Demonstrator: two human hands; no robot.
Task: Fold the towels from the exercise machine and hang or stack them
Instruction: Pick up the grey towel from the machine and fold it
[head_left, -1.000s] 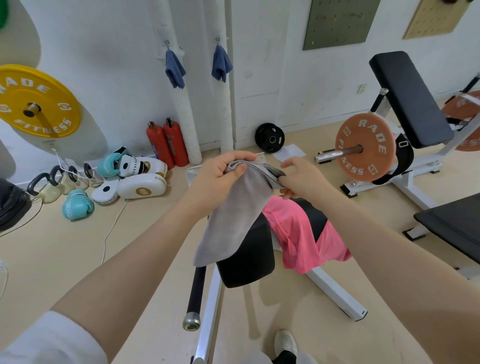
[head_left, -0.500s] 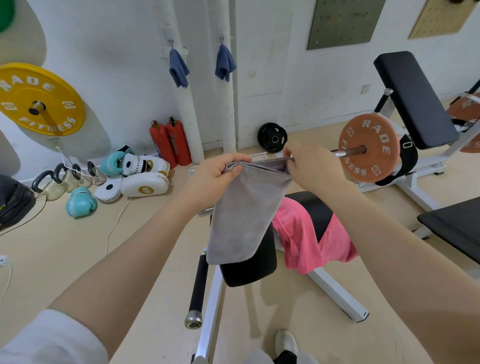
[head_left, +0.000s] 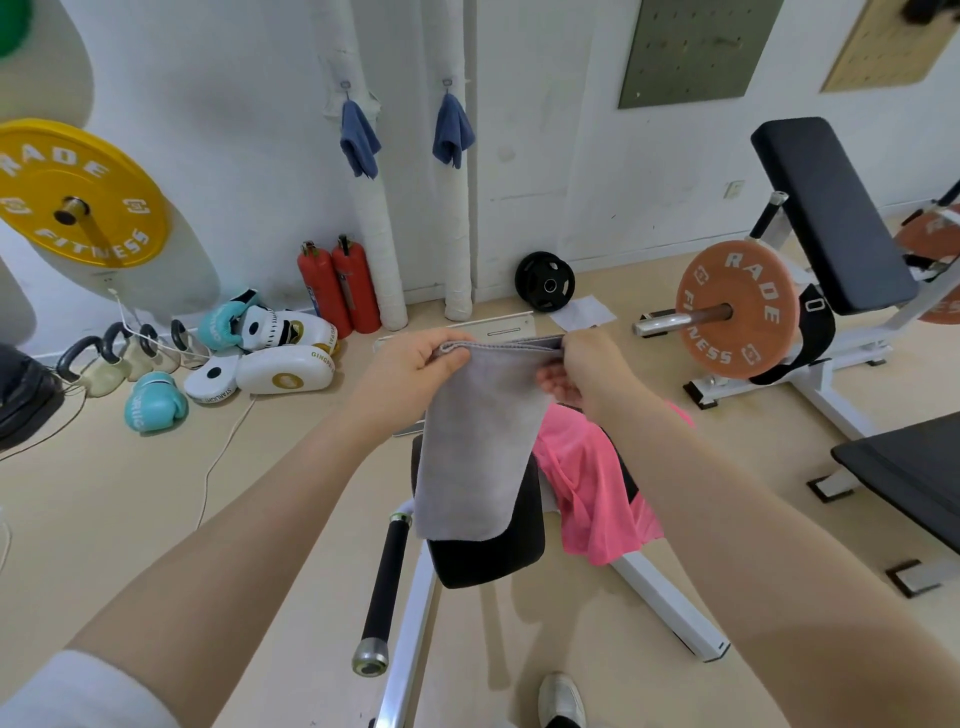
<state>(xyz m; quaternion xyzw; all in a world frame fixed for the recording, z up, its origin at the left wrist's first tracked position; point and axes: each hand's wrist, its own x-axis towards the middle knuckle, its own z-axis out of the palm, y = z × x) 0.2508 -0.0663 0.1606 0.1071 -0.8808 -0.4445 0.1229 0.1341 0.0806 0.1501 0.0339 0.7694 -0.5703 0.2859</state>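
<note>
A grey towel (head_left: 480, 441) hangs doubled over in front of me, stretched flat along its top edge. My left hand (head_left: 415, 364) pinches its top left corner and my right hand (head_left: 587, 364) pinches its top right corner. Below it stands the exercise machine with a black pad (head_left: 493, 551) and white frame (head_left: 670, 608). A pink towel (head_left: 592, 483) lies draped over the machine's pad, to the right of the grey one. Two blue towels (head_left: 358, 137) (head_left: 453, 130) hang on hooks on the white wall pipes.
Red fire extinguishers (head_left: 337, 286) stand by the wall. Boxing gloves and pads (head_left: 275, 358) and kettlebells (head_left: 98, 364) lie on the floor at left. An orange plate (head_left: 737, 309) on a bench (head_left: 831, 213) stands at right; another black bench (head_left: 914, 467) sits at the right edge.
My hands have moved apart, pulling the grey towel's top edge straight and wide. The towel now hangs flat instead of bunched.
</note>
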